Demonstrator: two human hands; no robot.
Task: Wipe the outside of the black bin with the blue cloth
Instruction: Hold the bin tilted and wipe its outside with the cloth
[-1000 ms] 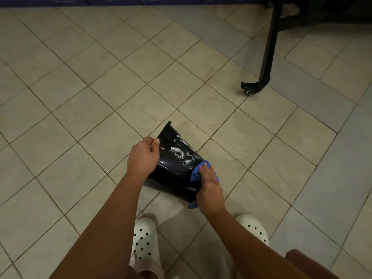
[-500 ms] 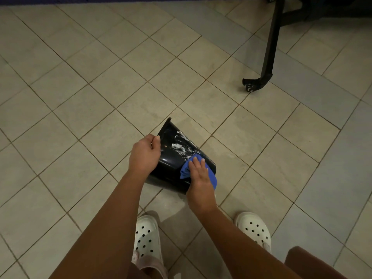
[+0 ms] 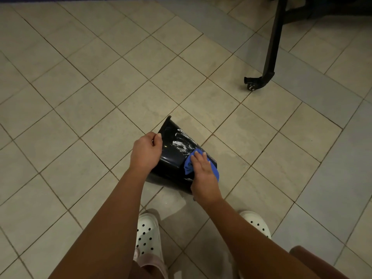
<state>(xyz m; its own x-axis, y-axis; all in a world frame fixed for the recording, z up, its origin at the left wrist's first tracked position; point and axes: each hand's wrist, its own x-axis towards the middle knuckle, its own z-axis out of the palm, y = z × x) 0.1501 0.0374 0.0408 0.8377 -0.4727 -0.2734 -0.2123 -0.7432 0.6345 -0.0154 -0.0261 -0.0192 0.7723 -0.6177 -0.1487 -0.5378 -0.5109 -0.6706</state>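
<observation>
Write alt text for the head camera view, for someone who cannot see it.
Seen from above, a person's right hand presses a blue cloth flat against the side of a black bin tipped on a tiled floor, while the left hand grips its edge. White smears streak the bin beyond the cloth. White clogs show below.

The left hand [image 3: 146, 153] covers the left wall of the black bin [image 3: 173, 170] and the rim there. Most of the blue cloth [image 3: 188, 166] lies hidden under the right hand [image 3: 203, 174] on the bin. Far beyond the bin, to its right, a black wheeled leg [image 3: 271, 47] is cut by the top edge. Nearer than the bin, the right forearm [image 3: 237, 224] hides part of a white shoe [image 3: 256, 222].
</observation>
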